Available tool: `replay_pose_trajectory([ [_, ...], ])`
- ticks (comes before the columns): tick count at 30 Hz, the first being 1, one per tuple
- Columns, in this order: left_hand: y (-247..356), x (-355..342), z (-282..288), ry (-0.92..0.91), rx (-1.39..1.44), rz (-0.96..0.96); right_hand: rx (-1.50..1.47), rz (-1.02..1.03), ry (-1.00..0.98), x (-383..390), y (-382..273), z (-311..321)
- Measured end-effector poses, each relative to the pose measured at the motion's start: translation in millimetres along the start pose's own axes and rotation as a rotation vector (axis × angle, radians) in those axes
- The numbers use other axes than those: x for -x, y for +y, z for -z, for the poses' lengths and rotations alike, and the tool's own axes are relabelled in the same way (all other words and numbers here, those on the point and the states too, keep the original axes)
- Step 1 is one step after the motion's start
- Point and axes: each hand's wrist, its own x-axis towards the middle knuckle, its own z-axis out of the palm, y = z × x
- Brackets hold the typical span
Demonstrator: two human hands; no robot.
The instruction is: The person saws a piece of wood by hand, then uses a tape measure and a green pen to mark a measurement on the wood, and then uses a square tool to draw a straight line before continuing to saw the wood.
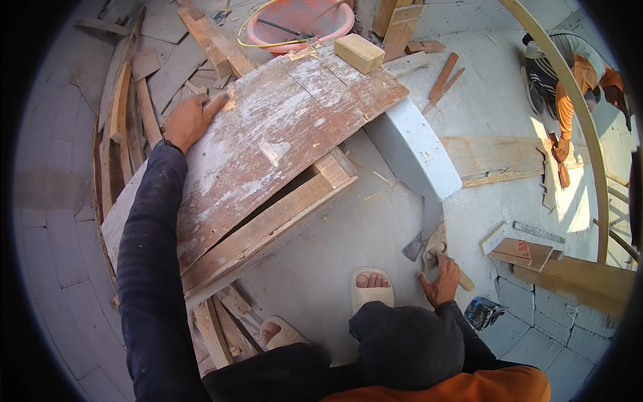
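Note:
A wide, worn wooden board (268, 144) spattered with white slants across a wooden frame (284, 218) in front of me. My left hand (189, 122) grips its far left edge, the thumb on top and the fingers partly hidden over the side. Low on the right, my right hand (442, 285) is open, thumb and fingers apart, over tools on the floor. Closest to it are a pale wooden saw-type handle (436, 241) and a hatchet-like tool with a dark blade (413, 247). Whether the fingertips touch the handles, I cannot tell.
A wood block (360, 53) lies on the board's far end, beside a pink basin (301, 23). A light-blue slab (416, 151) stands under the right end. Timber offcuts (124, 100) pile up at left. Another person (569, 74) crouches at far right, handling wood.

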Motion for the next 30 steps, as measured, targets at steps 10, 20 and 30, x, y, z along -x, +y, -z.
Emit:
replay_pose_trajectory([
  [10,57.2,2.9,-24.2,0.287,-0.173,-0.333,0.104,-0.006,-0.076,-2.7,1.9,-8.4],
  [20,100.8,131.3,33.0,-0.362,-0.054,-0.586,0.117,-0.127,-0.114,-3.3,-14.1,16.2],
  [30,32.4,216.7,61.5,-0.248,-0.107,-0.490,-0.109,-0.463,-0.067,-55.7,45.2,-2.3],
])
